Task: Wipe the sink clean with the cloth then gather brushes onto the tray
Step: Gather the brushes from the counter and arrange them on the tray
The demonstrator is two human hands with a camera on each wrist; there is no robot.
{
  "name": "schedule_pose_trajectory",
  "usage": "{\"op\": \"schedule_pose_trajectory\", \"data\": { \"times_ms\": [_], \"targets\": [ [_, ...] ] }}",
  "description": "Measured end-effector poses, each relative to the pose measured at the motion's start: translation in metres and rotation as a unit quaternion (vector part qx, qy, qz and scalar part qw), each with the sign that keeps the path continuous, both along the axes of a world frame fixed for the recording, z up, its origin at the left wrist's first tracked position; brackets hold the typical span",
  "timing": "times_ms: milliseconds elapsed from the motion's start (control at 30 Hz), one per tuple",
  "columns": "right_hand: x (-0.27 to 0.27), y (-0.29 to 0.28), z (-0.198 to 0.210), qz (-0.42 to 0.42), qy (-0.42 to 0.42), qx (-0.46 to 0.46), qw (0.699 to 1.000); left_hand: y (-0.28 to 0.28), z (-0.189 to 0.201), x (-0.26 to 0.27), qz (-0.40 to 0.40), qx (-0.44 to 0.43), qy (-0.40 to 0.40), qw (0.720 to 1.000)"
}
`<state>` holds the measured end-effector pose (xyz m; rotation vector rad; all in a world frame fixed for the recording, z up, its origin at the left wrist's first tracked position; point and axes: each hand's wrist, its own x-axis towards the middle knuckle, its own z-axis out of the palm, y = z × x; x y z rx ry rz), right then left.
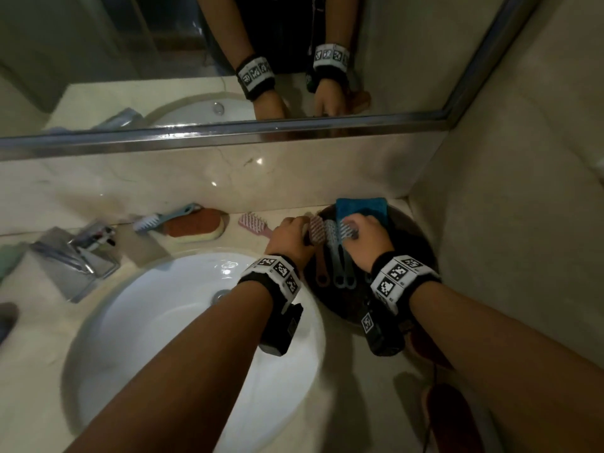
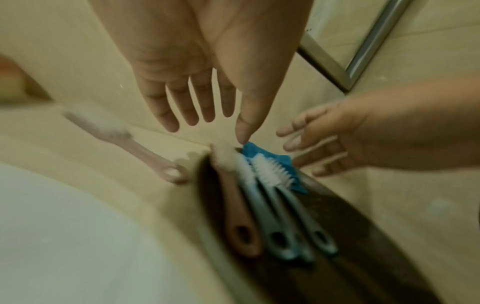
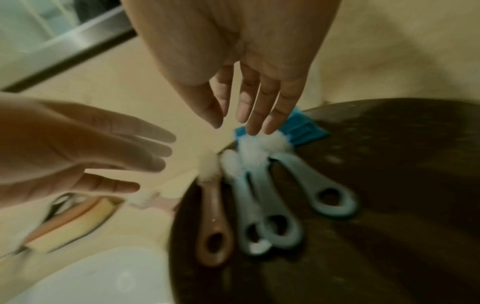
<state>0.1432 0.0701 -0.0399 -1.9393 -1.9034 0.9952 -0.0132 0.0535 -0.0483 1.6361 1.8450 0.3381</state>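
Both my hands are open, left hand [image 1: 289, 235] and right hand [image 1: 367, 238], touching brushes [image 1: 330, 253] on the tray [image 1: 415, 243]. I should gently push them together, then fetch the pink brush [image 1: 253, 223].

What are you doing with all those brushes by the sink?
A person is gathering brushes onto a dark round tray beside the sink. Both hands, left and right, are open over the brushes lying side by side there, next to a blue cloth. A pink brush and a blue brush still lie on the counter.
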Motion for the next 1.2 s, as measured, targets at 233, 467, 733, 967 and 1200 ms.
{"op": "schedule_pose_trajectory", "data": {
  "times_ms": [233,467,733,967,1200],
  "targets": [
    [-0.061,-0.010,0.007,0.087,-0.025,0.016,0.996,-0.015,-0.003,-0.064,0.002,-0.023,0.098,0.995],
    [-0.107,-0.001,-0.009,0.150,-0.113,0.020,0.982,-0.001,-0.015,-0.099,-0.045,-0.020,0.130,0.990],
    [-0.122,0.014,-0.036,0.199,-0.230,0.002,0.953,0.022,-0.034,-0.112,-0.100,-0.041,0.159,0.981],
    [-0.124,0.024,-0.044,0.197,-0.237,-0.047,0.950,0.025,-0.044,-0.110,-0.085,-0.030,0.201,0.975],
    [-0.127,0.032,-0.044,0.214,-0.271,-0.081,0.935,0.024,-0.051,-0.111,-0.071,-0.025,0.211,0.974]
  ]
}}
